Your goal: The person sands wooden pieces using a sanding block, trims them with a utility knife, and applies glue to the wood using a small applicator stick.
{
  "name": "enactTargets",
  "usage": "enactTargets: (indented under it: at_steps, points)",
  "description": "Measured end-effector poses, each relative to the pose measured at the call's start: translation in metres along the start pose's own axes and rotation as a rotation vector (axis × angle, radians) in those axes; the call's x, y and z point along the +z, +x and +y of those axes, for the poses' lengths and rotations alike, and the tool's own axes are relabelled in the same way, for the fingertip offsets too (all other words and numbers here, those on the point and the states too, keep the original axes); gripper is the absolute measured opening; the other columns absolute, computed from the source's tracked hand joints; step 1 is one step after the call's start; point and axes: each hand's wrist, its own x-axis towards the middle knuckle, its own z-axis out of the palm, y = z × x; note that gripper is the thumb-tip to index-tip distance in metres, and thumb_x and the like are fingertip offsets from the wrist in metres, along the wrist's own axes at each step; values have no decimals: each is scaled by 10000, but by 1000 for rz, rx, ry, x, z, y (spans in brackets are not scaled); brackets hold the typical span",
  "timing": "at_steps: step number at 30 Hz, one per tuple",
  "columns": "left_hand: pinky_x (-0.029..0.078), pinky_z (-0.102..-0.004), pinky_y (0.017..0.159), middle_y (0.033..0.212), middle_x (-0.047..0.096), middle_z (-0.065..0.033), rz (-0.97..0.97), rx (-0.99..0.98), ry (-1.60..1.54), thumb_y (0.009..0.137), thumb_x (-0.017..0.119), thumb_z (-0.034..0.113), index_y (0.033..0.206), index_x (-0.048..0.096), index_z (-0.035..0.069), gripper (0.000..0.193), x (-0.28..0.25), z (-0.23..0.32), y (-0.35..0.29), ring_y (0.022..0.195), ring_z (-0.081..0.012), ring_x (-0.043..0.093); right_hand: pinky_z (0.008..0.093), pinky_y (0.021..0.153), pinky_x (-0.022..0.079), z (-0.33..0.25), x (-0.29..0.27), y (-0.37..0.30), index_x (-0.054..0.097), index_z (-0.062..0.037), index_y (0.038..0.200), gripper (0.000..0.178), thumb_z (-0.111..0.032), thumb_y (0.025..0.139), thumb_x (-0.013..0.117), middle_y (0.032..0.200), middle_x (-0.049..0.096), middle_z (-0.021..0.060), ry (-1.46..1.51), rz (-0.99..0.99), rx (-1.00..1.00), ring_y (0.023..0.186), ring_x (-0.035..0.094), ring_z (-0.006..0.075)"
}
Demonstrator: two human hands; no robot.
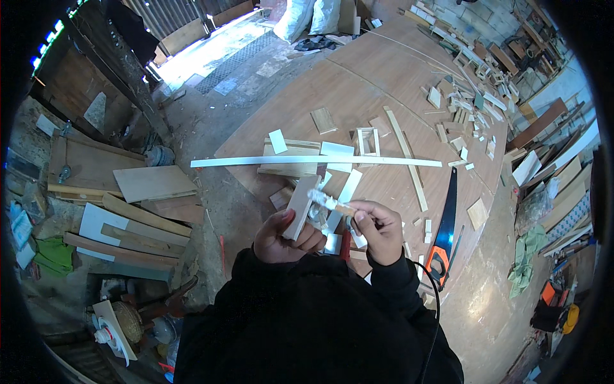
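Two hands meet low in the middle of the view, above the near edge of a large brown board table. Left hand is closed around a short pale wood piece, which stands up out of the fist, tilted slightly to the right. Right hand pinches a small brush between thumb and fingers; its whitish tip points left and touches the wood piece near its upper end. So the wood piece sits inside the left grip and just left of the right fingers.

One long white strip lies across the table beyond the hands, running left to right. One thin pale batten crosses it at a slant. One handsaw with a black blade and orange-black handle lies to the right of the right hand, blade pointing away. One small open wood frame rests just past the strip. Many small offcuts are scattered toward the far right of the table, too many to count.

Two white sacks stand at the top, beyond the table. Flat boards are stacked on the ground to the left.
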Motion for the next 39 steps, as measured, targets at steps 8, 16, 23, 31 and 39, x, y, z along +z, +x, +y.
enactTargets:
  at_steps: [8,16,23,31,39]
  points:
    - [290,-284,538,507,346,37,-18,55,45,1011,354,417,909,545,78,402,1,5,5,480,-103,307,213,548,352,-2,1,-9,679,6,1119,227,-100,947,575,719,613,17,-53,-42,-14,629,481,62]
    - [285,-282,556,517,348,33,16,66,-30,1020,324,410,812,527,102,424,10,3,7,489,-103,296,250,607,446,-2,6,-4,714,-51,1106,298,36,826,658,923,695,101,-449,56,-492,735,593,124]
    - [277,-297,569,507,332,35,0,61,-70,1022,321,390,780,512,118,412,10,3,4,488,-104,276,274,635,472,9,7,3,720,-49,1088,322,54,786,671,936,701,125,-611,204,-600,741,618,188]
    - [270,-304,573,513,336,30,-23,53,-69,1010,338,386,696,480,131,429,9,5,4,490,-113,275,296,600,452,4,8,7,737,-46,1023,327,57,716,692,886,696,112,-691,74,-706,658,577,200]
    - [282,-325,577,513,338,18,-54,9,-68,999,355,424,746,481,112,421,4,6,4,491,-124,292,314,623,480,3,2,4,741,-64,1021,317,20,719,694,879,696,103,-734,100,-791,703,623,200]
